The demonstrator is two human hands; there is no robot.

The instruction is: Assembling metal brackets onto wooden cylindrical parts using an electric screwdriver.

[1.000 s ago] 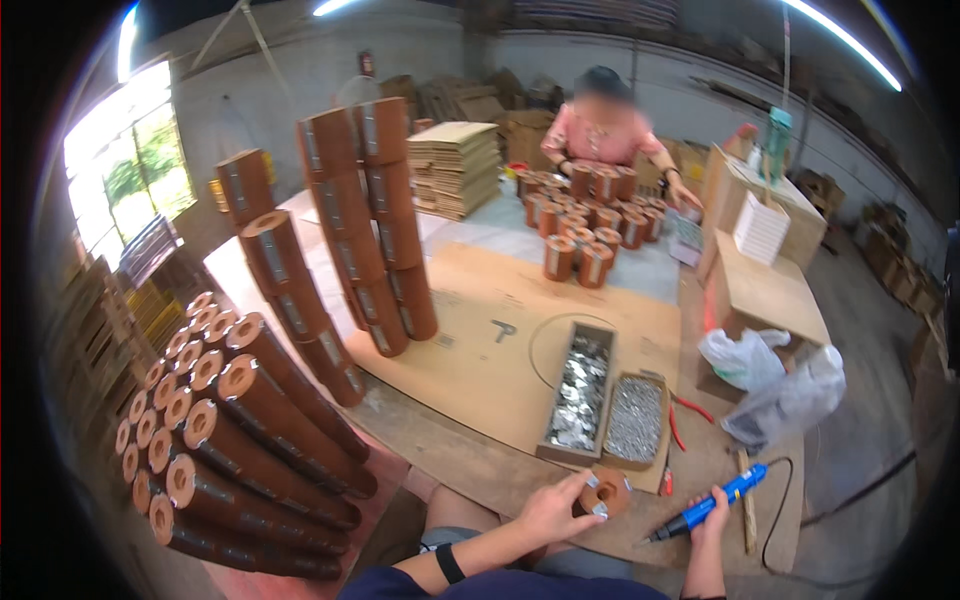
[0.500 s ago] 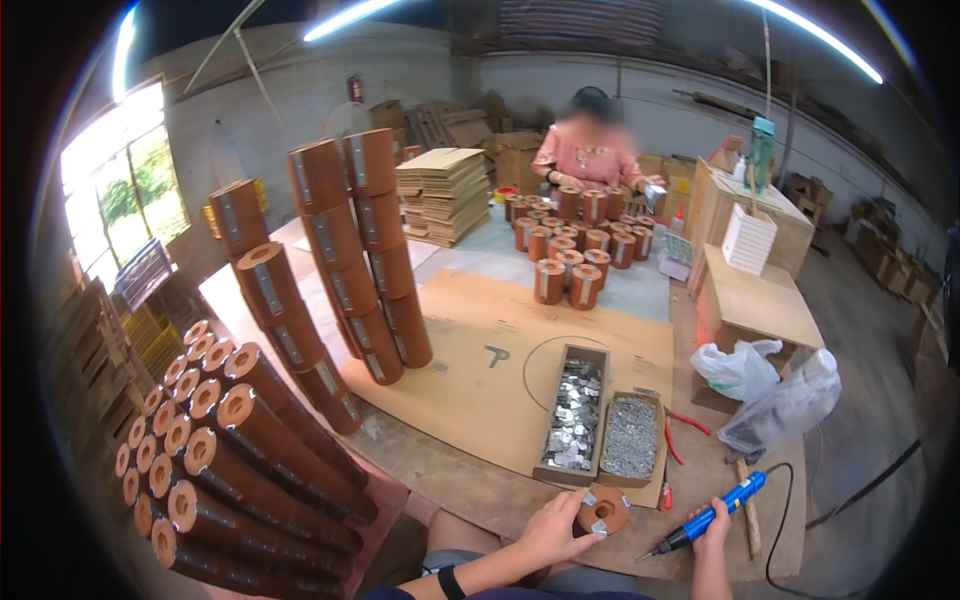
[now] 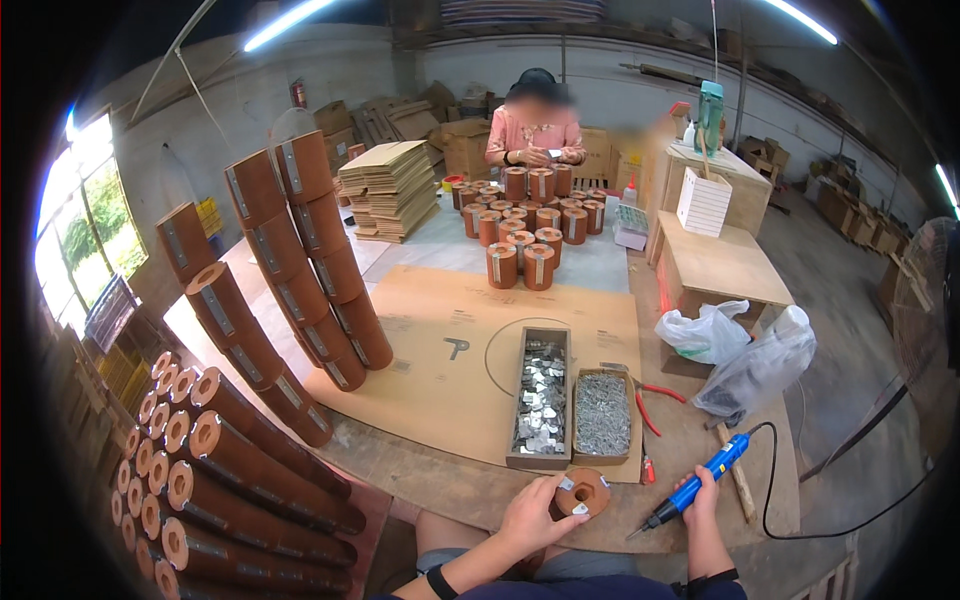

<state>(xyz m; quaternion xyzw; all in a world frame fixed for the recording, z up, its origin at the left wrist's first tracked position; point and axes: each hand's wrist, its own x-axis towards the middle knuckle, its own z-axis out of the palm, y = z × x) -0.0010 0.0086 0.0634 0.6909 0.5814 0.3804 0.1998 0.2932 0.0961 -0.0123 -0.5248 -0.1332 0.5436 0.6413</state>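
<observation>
Your left hand (image 3: pixel 532 515), half curled, holds the brown cylinder (image 3: pixel 600 494) by its side, near the table's (image 3: pixel 425 452) front edge; your right hand (image 3: pixel 703 494) wraps the blue power screwdriver (image 3: pixel 724 456); beyond, metal pieces (image 3: pixel 542 398) fill a long box (image 3: pixel 538 462).

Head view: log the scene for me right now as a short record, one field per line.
Left hand: fingers and thumb on a round brown block with a central hole
Right hand: gripping a blue corded driver
Driver tip: apart from the block, pointing lower left
Parts boxes: long box of flat metal pieces, beside a smaller box of small metal parts
Far side: co-worker behind grouped brown cylinders
</observation>
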